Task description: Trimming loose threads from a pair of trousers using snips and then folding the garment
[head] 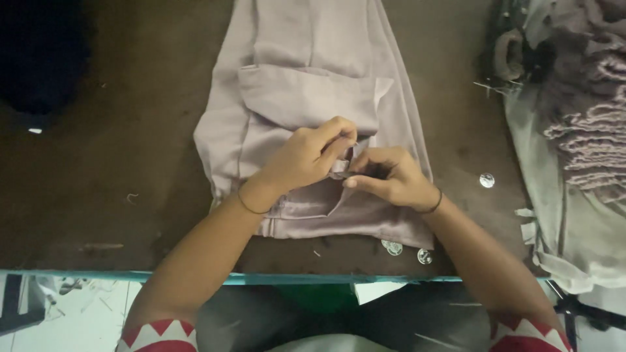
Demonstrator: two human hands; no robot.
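A pale lilac garment (306, 91) lies spread on a dark brown table (130, 169), with a pocket flap across its middle. My left hand (306, 156) pinches a fold of the fabric just below that flap. My right hand (391, 179) meets it from the right, fingers closed on the same small piece of cloth, thumb pressed along it. What sits between the fingertips is too small and shadowed to make out. Both wrists wear thin dark bands.
Three small round silvery pieces lie on the table: one (487, 180) to the right of the garment, two (393, 247) (424, 256) near the front edge. A heap of grey and mauve cloth (574, 143) fills the right side. The table's teal front edge (293, 279) runs below my arms.
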